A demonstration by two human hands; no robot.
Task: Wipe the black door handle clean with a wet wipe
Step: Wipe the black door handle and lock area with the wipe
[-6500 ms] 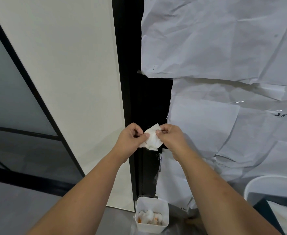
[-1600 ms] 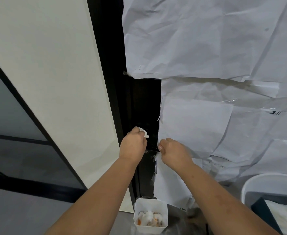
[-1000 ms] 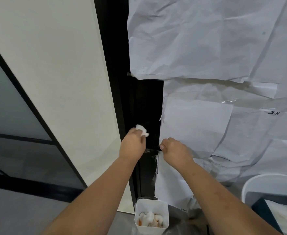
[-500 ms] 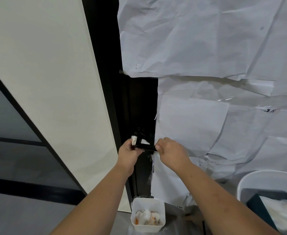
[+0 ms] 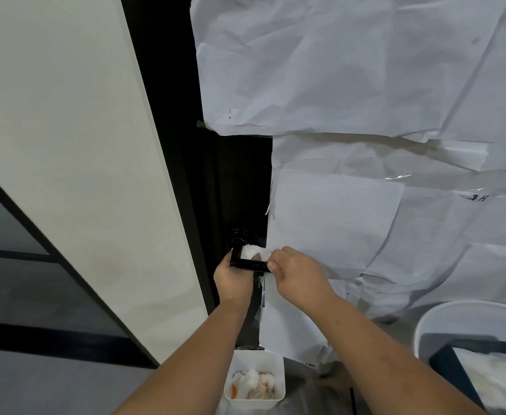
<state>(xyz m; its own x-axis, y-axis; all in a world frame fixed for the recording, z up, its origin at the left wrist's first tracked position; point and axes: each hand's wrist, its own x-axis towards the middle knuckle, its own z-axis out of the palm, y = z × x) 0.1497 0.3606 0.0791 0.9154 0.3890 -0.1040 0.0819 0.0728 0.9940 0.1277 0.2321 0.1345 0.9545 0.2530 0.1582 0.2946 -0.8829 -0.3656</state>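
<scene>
Across twelve to three o'clock: crumpled white paper sheets, overlapping, covering most of the door; a dark strip of door shows bare at centre.

At nine to eleven o'clock: pale wall panel, slanting, with dark glass and black framing at eight o'clock.

At four o'clock, cut by the frame edge: large white bucket. Contents: a dark liner or box with white material inside; what it is cannot be told.

At six o'clock, on the floor below the handle: small white bin, open-topped. Contents: crumpled white wipes with orange stains.

At centre, slightly below: left hand, fingers curled around the inner end of the handle from beneath, pressing the wipe to it. Right hand, just right of the handle's free end, thumb and forefinger pinching the wipe's edge there.

At centre: black door handle, a lever lying level, its round base above left.

Atop the lever: wet wipe, white, bunched, lying between both hands.
</scene>
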